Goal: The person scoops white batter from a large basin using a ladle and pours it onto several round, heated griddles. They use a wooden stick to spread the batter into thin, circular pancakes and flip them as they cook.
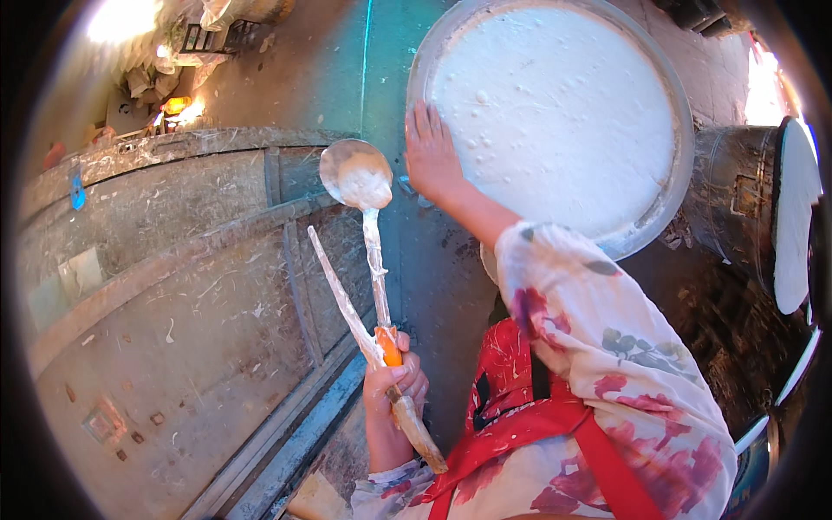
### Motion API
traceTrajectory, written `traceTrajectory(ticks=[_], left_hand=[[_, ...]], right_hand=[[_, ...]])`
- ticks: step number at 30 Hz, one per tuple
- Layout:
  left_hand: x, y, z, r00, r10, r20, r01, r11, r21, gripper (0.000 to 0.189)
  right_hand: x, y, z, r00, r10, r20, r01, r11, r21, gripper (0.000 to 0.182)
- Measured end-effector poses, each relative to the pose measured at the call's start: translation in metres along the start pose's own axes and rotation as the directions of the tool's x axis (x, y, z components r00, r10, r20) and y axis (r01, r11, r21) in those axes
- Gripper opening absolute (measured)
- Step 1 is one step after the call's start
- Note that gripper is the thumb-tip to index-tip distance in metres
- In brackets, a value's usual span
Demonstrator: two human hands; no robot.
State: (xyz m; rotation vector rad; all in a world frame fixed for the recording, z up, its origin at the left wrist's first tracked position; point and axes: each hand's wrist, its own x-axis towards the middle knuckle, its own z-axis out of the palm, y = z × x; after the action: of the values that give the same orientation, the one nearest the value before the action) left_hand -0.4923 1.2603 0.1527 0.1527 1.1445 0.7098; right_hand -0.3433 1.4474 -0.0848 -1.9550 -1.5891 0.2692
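Note:
My left hand (395, 383) is closed round the orange handle of a ladle (356, 174) and a wooden stick (348, 302). The ladle's round bowl holds a lump of thick white paste, and both tools are smeared with white. My right hand (432, 153) lies with its fingers extended on the left rim of a large round metal basin (681, 123). White, bubbly batter or paste (552, 117) fills that basin nearly to the rim. Whether the fingers grip the rim cannot be told.
A worn wooden panel structure (195, 260) with white splashes stands at the left. To the right is a dark metal drum (734, 195) with a white top. A black crate (198, 40) and bags lie at the upper left. A blue-green surface runs beside the basin.

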Motion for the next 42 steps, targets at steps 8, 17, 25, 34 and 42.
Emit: traceTrajectory(ticks=[8,17,25,34,42], left_hand=[[0.014,0.004,-0.002,0.996,-0.056,-0.076,0.055,0.998,-0.022,0.039],[0.017,-0.007,0.015,0.99,-0.096,-0.108,0.093,0.995,-0.035,0.038],[0.029,-0.017,0.054,0.997,-0.077,-0.025,0.076,0.997,-0.028,0.037],[0.031,-0.039,0.089,0.991,-0.086,-0.099,0.086,0.996,-0.009,0.039],[0.033,-0.056,0.109,0.994,-0.075,-0.083,0.078,0.996,0.038,0.039]], right_hand=[[0.153,0.078,0.007,0.969,0.023,-0.246,-0.054,0.991,-0.123,0.069],[0.19,0.13,-0.022,0.973,0.025,-0.231,-0.082,0.968,-0.239,0.069],[0.165,0.121,-0.024,0.957,-0.273,0.098,0.287,0.942,-0.175,0.072],[0.194,0.15,-0.056,0.999,0.039,-0.034,-0.049,0.911,-0.41,0.07],[0.218,0.193,-0.084,0.986,-0.051,0.161,0.114,0.904,-0.412,0.066]])
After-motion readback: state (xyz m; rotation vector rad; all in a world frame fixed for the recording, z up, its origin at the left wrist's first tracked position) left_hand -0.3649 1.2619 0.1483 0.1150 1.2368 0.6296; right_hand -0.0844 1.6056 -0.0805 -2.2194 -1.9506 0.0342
